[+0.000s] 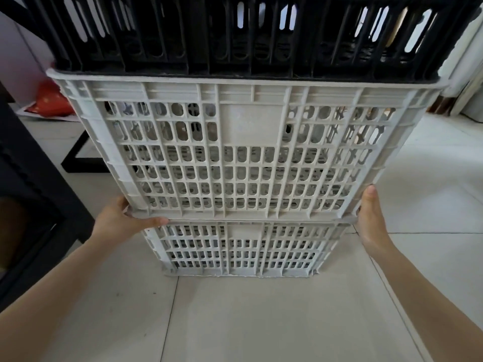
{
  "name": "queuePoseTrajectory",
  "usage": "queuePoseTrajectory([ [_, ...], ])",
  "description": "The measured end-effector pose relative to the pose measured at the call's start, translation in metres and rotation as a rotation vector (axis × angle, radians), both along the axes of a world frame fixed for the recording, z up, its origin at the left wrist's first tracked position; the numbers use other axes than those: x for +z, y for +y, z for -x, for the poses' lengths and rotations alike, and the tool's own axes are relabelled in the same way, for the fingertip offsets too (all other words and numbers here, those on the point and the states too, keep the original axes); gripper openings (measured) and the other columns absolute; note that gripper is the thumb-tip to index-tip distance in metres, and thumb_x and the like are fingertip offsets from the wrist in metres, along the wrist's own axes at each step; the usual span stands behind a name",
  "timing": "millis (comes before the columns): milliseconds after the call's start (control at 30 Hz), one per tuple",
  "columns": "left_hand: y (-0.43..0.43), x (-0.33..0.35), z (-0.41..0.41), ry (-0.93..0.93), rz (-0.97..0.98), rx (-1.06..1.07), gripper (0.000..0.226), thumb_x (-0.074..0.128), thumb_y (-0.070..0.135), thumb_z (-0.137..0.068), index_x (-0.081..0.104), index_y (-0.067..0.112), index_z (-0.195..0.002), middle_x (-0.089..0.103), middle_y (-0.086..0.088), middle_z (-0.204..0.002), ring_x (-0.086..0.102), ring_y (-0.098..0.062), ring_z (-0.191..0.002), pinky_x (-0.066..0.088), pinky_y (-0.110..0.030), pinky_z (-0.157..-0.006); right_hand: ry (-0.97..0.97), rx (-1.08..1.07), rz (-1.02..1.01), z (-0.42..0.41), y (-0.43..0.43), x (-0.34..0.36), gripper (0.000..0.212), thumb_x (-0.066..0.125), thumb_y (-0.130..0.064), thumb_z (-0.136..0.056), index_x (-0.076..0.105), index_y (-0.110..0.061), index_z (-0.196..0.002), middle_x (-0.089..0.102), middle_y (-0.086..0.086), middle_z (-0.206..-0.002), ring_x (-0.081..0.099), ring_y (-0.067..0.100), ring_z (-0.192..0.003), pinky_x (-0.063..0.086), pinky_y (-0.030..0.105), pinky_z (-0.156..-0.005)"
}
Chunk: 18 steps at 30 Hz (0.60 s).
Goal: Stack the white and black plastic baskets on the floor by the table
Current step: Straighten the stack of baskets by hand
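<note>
Head view: left hand (125, 218) is clasping the upper white basket (251, 126) at its lower-left corner. Right hand (371, 220) is pressing its lower-right corner, with the fingers hidden and the grip unclear. Black basket (198, 48) is sitting on top of it, and lower white basket (243, 246) is lying beneath.

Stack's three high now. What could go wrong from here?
Pinch: the thumb of the left hand lies along the seam where the upper white basket meets the lower white basket; it may get caught.
Tipping: the black basket rides on top, while the right hand and left hand sit low at that seam, so the load could lean.
</note>
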<state>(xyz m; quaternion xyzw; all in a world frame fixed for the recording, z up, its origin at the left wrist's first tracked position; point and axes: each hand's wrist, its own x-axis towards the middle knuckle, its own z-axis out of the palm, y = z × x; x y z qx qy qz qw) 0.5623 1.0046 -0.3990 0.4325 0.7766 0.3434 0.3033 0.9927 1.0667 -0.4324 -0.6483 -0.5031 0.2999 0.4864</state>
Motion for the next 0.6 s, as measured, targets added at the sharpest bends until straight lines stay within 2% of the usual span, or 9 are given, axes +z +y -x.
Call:
queuePoseTrajectory([
  [67,-0.003,0.011,-0.002,0.006,0.022,-0.010,0.090,0.087,0.037,-0.060,0.045,0.015,-0.137,0.055,-0.007,-0.139,0.054,-0.031,-0.126,0.045,-0.045,-0.103,-0.035,0.055,0.145,-0.009,-0.002,-0.001,0.089,0.010,-0.087,-0.074,0.040,-0.031,-0.136,0.049,-0.011,-0.128,0.046,0.015,-0.125,0.025,0.046,-0.115],
  [133,-0.010,0.029,-0.005,-0.031,0.051,-0.008,0.087,0.084,0.038,-0.065,0.042,0.015,-0.138,0.053,-0.007,-0.139,0.052,-0.032,-0.127,0.044,-0.045,-0.105,-0.012,0.101,0.268,-0.021,-0.004,-0.001,0.091,0.014,-0.092,-0.068,0.042,-0.037,-0.135,0.044,-0.020,-0.114,0.045,0.000,-0.111,0.019,0.042,-0.117],
  [200,-0.021,0.052,-0.006,-0.067,0.066,-0.013,0.095,0.085,0.044,-0.057,0.044,0.014,-0.137,0.051,-0.006,-0.143,0.049,-0.029,-0.132,0.044,-0.044,-0.104,-0.046,0.105,0.354,-0.014,-0.024,0.034,0.076,0.018,-0.092,-0.067,0.053,-0.040,-0.110,0.045,-0.007,-0.104,0.046,0.002,-0.095,0.027,0.034,-0.103],
  [233,-0.026,0.065,-0.006,-0.106,0.053,-0.003,0.098,0.085,0.045,-0.051,0.046,0.017,-0.136,0.049,-0.006,-0.144,0.048,-0.027,-0.133,0.045,-0.040,-0.101,-0.066,0.125,0.357,-0.005,-0.037,0.061,0.067,0.022,-0.083,-0.078,0.055,-0.033,-0.108,0.052,0.005,-0.104,0.052,0.013,-0.096,0.031,0.039,-0.098],
  [267,-0.031,0.083,-0.006,-0.151,0.036,0.020,0.090,0.087,0.038,-0.054,0.048,0.026,-0.134,0.047,-0.005,-0.144,0.047,-0.026,-0.132,0.046,-0.038,-0.095,-0.084,0.130,0.353,-0.002,-0.047,0.084,0.059,0.025,-0.066,-0.092,0.055,-0.023,-0.119,0.055,0.014,-0.114,0.054,0.025,-0.108,0.032,0.040,-0.099],
  [333,-0.042,0.127,-0.007,-0.239,0.006,0.058,0.072,0.080,0.011,-0.073,0.050,0.045,-0.129,0.042,-0.005,-0.143,0.049,-0.028,-0.127,0.046,-0.042,-0.094,-0.090,0.087,0.349,-0.004,-0.062,0.123,0.048,0.029,-0.041,-0.101,0.044,-0.013,-0.136,0.051,0.012,-0.135,0.046,0.030,-0.127,0.031,0.033,-0.096],
  [467,-0.053,0.221,-0.003,-0.282,-0.089,0.123,0.099,0.075,-0.002,-0.076,0.016,0.026,-0.151,0.034,-0.012,-0.151,0.043,-0.033,-0.134,0.041,-0.052,-0.106,-0.080,0.054,0.304,-0.012,-0.078,0.209,0.041,0.041,-0.035,-0.099,0.038,-0.025,-0.139,0.051,0.010,-0.138,0.052,0.028,-0.117,0.038,0.036,-0.087],
  [533,-0.055,0.273,-0.001,-0.318,-0.147,0.138,0.104,0.077,-0.002,-0.073,0.015,0.030,-0.150,0.031,-0.008,-0.153,0.041,-0.032,-0.136,0.041,-0.054,-0.106,-0.027,0.064,0.239,-0.015,-0.084,0.257,0.040,0.051,-0.023,-0.096,0.038,-0.028,-0.134,0.052,0.012,-0.133,0.052,0.024,-0.106,0.041,0.029,-0.074],
  [600,-0.058,0.325,-0.003,-0.296,-0.191,0.124,0.104,0.083,0.013,-0.069,0.019,0.031,-0.149,0.032,-0.008,-0.152,0.041,-0.032,-0.135,0.041,-0.056,-0.105,-0.009,0.117,0.201,-0.014,-0.088,0.312,0.047,0.056,-0.017,-0.093,0.035,-0.038,-0.130,0.048,0.008,-0.128,0.053,0.027,-0.112,0.042,0.029,-0.077],
])
